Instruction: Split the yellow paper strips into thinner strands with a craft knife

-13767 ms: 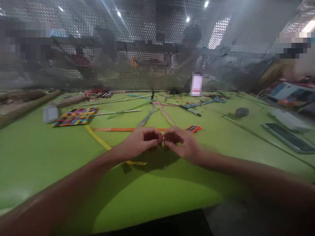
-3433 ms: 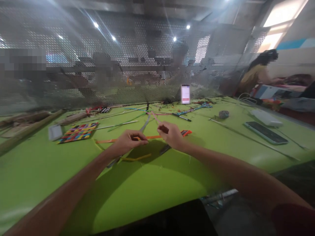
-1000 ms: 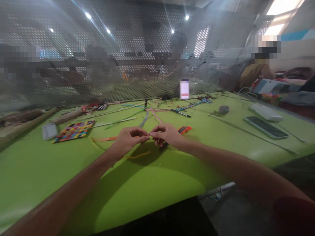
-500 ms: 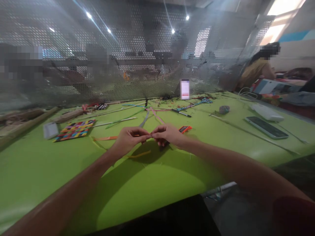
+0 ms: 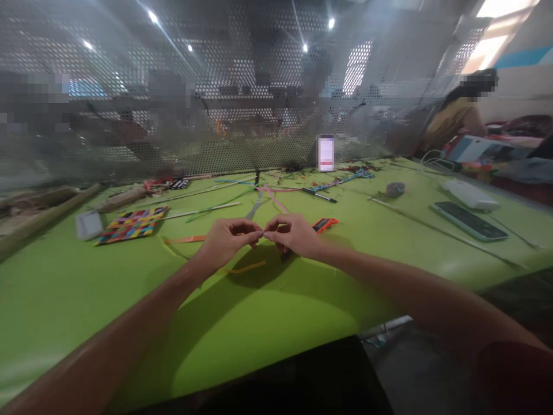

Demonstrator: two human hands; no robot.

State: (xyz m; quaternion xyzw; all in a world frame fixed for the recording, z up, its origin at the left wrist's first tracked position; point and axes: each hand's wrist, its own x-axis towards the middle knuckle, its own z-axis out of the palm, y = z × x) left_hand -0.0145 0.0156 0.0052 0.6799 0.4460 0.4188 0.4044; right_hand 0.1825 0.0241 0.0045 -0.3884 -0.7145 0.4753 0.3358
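My left hand [image 5: 224, 239] and my right hand [image 5: 292, 233] meet fingertip to fingertip above the green table [image 5: 259, 323], both pinching a thin strip between them; the strip itself is mostly hidden by the fingers. A yellow strip [image 5: 244, 268] lies on the table just below my hands. An orange strip [image 5: 185, 238] runs left from behind my left hand. Grey and pink strips [image 5: 263, 200] fan out beyond my hands. A small orange-and-black tool [image 5: 324, 223] lies right behind my right hand.
A multicoloured woven mat [image 5: 132, 223] and a small white box [image 5: 88, 223] lie at the left. A pen [image 5: 319, 196], a phone [image 5: 470, 221] and a standing phone [image 5: 326, 153] are further back. A perforated metal screen [image 5: 242, 104] backs the table. Another person [image 5: 453, 118] sits at the far right.
My hands have stayed together at the same spot, fingertips pinched on the strip; 3.4 s ago they were apart. The view has shifted slightly.
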